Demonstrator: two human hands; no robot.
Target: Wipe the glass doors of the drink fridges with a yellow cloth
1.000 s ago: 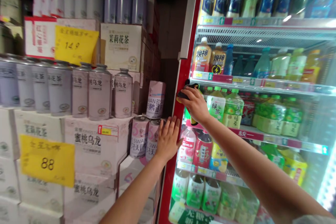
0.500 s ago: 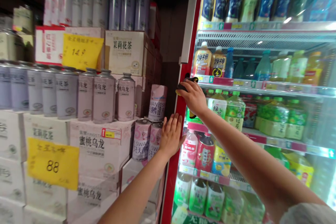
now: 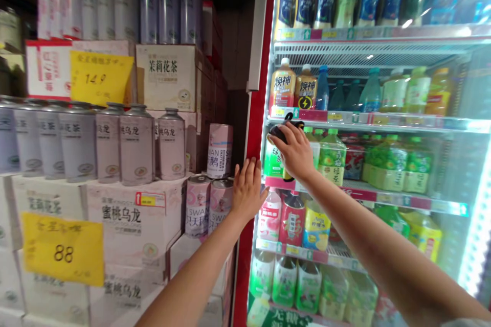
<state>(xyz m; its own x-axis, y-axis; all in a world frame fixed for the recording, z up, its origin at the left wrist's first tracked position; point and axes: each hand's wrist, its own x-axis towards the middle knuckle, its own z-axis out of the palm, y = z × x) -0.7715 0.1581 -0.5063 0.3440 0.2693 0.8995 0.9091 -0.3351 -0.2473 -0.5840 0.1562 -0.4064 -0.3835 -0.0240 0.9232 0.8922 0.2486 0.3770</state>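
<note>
My left hand [image 3: 247, 189] lies with its fingers spread against the red frame [image 3: 241, 245] of a drinks fridge, beside pink and white cans [image 3: 220, 150]. My right hand [image 3: 293, 148] is wrapped round a black and yellow object [image 3: 277, 134], whose exact kind I cannot make out. It is in front of the fridge's middle shelf, near a green tea bottle [image 3: 273, 156]. A dark loop shows above the fingers, and a yellow part hangs below the palm.
Bottles stand on several fridge shelves [image 3: 387, 195] at the right. Stacked white cartons [image 3: 134, 225] and tall metal cans [image 3: 137, 145] fill the left. Yellow price signs [image 3: 63, 249] hang on the cartons. A white vertical edge [image 3: 259, 25] rises above the red frame.
The view has shifted, so shelves and cartons sit further left. My right hand and the black and yellow object have moved right from the red frame, in front of the bottles.
</note>
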